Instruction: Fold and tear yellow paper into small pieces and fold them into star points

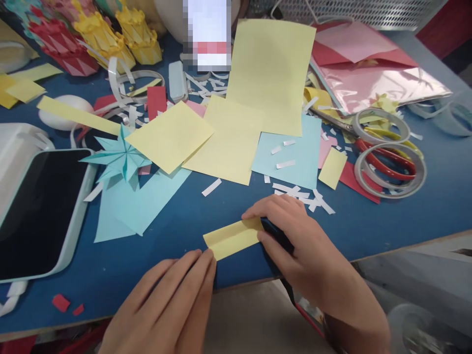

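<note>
A small yellow paper piece with a lengthwise crease lies near the table's front edge, between my hands. My right hand grips its right end, thumb on the near side and fingers on the far side. At the lower left corner, my left hand has its fingers pressed together on the paper; its thumb is hidden. Beyond my hands are larger yellow sheets, a tilted yellow square and light blue paper. White paper scraps lie just past my right hand.
A phone lies at the left beside a blue folded paper star. Tape rolls and scissors sit at the right. Red and yellow folded paper models stand at the back left; a lit, blurred screen stands behind.
</note>
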`<state>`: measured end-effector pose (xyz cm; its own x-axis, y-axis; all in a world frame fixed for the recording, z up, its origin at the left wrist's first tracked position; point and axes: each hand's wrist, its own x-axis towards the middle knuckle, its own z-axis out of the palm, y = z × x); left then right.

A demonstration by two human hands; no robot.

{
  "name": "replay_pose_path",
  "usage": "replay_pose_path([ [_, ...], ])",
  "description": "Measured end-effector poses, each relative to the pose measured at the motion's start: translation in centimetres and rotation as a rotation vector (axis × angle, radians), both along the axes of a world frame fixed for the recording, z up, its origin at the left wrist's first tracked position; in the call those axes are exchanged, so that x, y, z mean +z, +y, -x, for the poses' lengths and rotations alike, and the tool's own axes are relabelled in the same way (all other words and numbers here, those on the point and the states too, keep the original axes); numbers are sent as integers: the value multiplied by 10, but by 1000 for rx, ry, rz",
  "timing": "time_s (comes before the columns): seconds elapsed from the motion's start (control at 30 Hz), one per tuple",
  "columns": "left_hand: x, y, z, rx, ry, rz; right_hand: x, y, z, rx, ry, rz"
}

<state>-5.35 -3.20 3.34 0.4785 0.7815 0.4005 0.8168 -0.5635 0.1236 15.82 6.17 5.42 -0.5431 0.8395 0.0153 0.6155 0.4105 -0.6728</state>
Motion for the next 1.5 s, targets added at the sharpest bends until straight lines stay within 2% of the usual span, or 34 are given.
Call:
replay_pose_path([
  [0.2, 0, 13, -19, 58, -82, 90, 4, -1, 9, -110, 69, 2],
  [0.37, -2, 26, -36, 56, -188, -43, 8, -12, 8, -191, 193, 70],
  [0.43, -2, 28, -34, 32, -191, -64, 9, -16, 3, -137, 182, 63],
  [0.57, -1, 24, -21, 35, -206, 23, 10, -18, -6, 18, 111, 5],
  [0.63, -2, 21, -16, 50, -243, 55, 9, -19, -7, 45, 91, -26],
  [0.73, -7, 19, -14, 10, -207, 86, 4, -18, -4, 71, 89, -100],
  [0.93, -10, 17, -17, -27, -99, 23, 0, -10, -1, 127, 15, -145],
  [1.03, -7, 18, -20, 22, -177, 57, 0, -8, -1, 120, 7, -91],
  [1.17, -2, 25, -24, 141, -310, 137, -1, -7, 4, 35, -29, -47],
  [1.33, 0, 34, -27, 212, -285, 230, -2, -9, 8, -56, -26, -56],
  [1.5, 0, 38, -30, 281, -330, 198, 2, -9, 9, -91, -55, 2],
])
